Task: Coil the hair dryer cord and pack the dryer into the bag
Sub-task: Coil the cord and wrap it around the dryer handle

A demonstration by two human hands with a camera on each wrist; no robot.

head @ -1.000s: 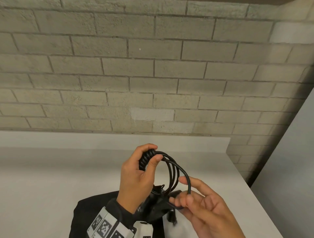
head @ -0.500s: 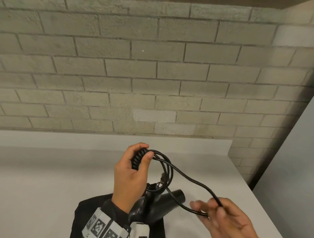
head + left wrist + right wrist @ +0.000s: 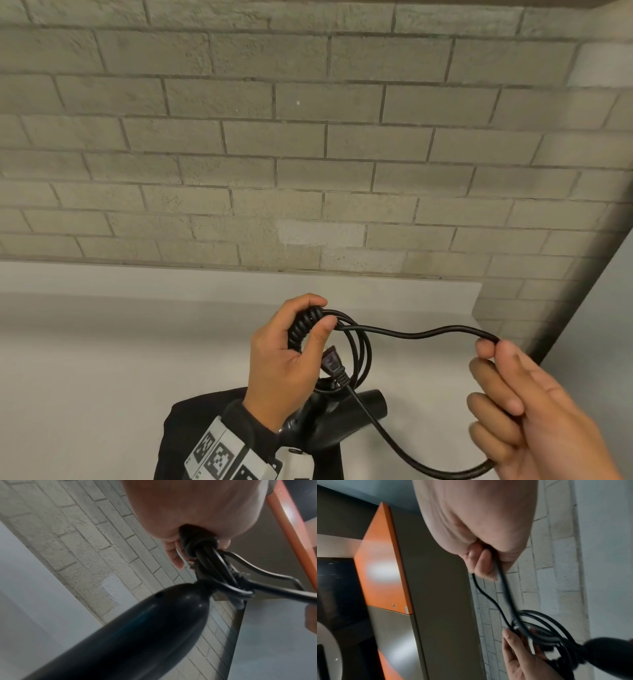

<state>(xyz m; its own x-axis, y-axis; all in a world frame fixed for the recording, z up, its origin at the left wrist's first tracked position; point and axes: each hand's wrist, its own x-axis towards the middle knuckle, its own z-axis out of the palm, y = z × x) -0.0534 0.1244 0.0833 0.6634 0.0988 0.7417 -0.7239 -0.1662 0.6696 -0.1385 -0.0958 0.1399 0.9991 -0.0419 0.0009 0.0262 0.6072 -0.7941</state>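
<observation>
My left hand (image 3: 291, 356) grips the black cord's (image 3: 356, 346) coiled loops, with a band of tight wraps (image 3: 303, 325) under the thumb. The plug (image 3: 334, 365) hangs inside the loops. The black hair dryer (image 3: 329, 421) dangles below that hand, its handle (image 3: 137, 628) filling the left wrist view. My right hand (image 3: 507, 394) holds a long free bight of cord out to the right, pinching it (image 3: 494, 566) between thumb and fingers. The black bag (image 3: 178, 442) lies on the counter under my left wrist.
A pale grey counter (image 3: 102, 359) runs along a grey brick wall (image 3: 308, 154). The counter ends at the right, where a grey panel (image 3: 603, 325) stands. An orange-edged cabinet (image 3: 382, 568) appears in the right wrist view.
My right hand has pulled the free cord far out to the right and upward, stretching a long loop away from the coil. The left hand kept its grip and rose slightly.
</observation>
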